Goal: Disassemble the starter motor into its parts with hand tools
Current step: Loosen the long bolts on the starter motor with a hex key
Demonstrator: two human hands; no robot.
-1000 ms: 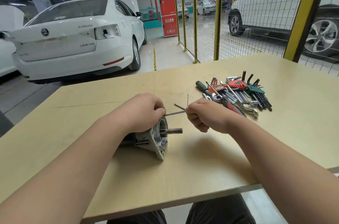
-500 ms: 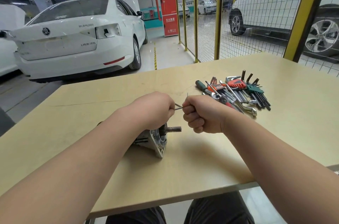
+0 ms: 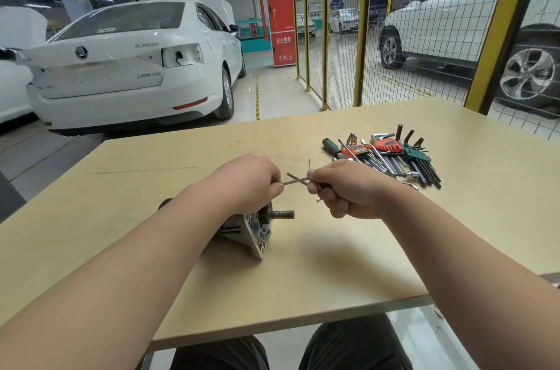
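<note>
Pale wood-laminate table, bearing the following, left to right. Item: left hand, laid over the top of the starter motor, fingers curled; thumb and forefinger appear to pinch the near tip of a thin metal key. Whether that tip sits in a fastener cannot be told, as the hand covers the spot. Item: starter motor, lying on its side near the table's front centre, grey flanged end and shaft stub pointing right; housing in one piece, no part removed. Item: right hand, closed in a fist round a key bundle, one spare blade standing up, the thin metal key bridging the gap to the left hand. Item: tool pile, hex keys, wrenches and a screwdriver, lying well apart at the far right. Step judged: opening stage, matching a key to a housing fastener. Next move calls for seating the tip squarely, then turning while the left hand pins the motor.
</note>
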